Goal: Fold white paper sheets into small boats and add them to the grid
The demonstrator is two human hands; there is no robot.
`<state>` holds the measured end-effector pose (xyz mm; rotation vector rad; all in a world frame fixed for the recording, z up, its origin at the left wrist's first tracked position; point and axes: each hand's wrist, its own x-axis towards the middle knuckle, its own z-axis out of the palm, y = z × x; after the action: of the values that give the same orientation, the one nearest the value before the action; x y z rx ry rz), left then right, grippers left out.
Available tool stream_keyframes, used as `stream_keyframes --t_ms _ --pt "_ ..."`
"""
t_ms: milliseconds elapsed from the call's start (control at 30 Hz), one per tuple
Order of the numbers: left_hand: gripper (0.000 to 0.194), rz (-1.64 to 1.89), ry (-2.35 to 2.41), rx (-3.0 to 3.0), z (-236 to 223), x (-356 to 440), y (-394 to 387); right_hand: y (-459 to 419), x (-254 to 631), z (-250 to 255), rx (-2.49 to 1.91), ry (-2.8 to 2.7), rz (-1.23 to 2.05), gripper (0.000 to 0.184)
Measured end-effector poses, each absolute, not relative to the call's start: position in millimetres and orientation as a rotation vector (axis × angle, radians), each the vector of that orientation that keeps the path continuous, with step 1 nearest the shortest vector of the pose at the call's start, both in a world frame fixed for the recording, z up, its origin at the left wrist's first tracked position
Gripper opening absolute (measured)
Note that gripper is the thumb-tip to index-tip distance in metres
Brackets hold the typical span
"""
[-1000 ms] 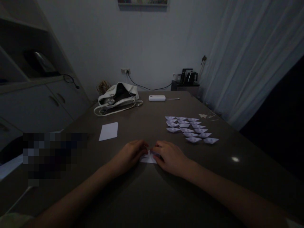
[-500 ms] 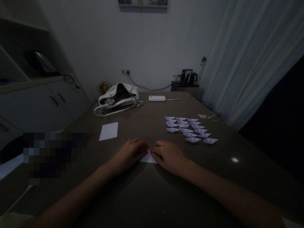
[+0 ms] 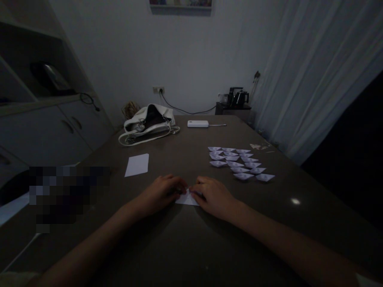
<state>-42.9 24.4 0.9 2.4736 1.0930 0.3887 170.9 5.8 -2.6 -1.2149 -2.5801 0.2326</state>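
Observation:
A small piece of folded white paper (image 3: 187, 199) lies on the dark table (image 3: 179, 247) between my hands. My left hand (image 3: 167, 189) is closed on its left side, thumb and fingers at the paper. From the right, my right hand (image 3: 211, 195) pinches the other side, its fingertips close to those of the left near the top of the fold. Fingers cover part of the paper's upper edge. Beyond my right hand stand several folded paper boats (image 3: 235, 164) in rows. A stack of white paper sheets (image 3: 137, 165) lies beyond my left hand.
A white handbag (image 3: 149, 123) sits at the table's far left. Near the far edge lies a white power bank (image 3: 198, 124) with a short cable. A black kettle (image 3: 241, 97) stands on a low cabinet behind. Pale curtains (image 3: 317, 71) hang at the right.
My left thumb has shifted slightly on the paper, showing a little more of the fold. Both hands otherwise stay in place, and the boats and sheets have not moved.

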Motion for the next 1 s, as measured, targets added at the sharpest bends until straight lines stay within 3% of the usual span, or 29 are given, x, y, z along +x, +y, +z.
stream_keyframes --t_ms 533,800,1000 --pt "0.028 0.443 1.085 2.426 -2.8 -45.1 23.6 2.1 168.2 0.0 -1.224 -2.641 0.137 0.022" --pt "0.011 0.441 1.127 2.427 -5.3 -48.3 26.0 0.8 162.7 -5.3 -1.100 -2.737 0.026 0.033" --pt "0.011 0.416 1.166 2.390 -5.6 -51.1 27.2 -1.5 160.7 -3.2 -1.077 -2.770 -0.021 0.036"
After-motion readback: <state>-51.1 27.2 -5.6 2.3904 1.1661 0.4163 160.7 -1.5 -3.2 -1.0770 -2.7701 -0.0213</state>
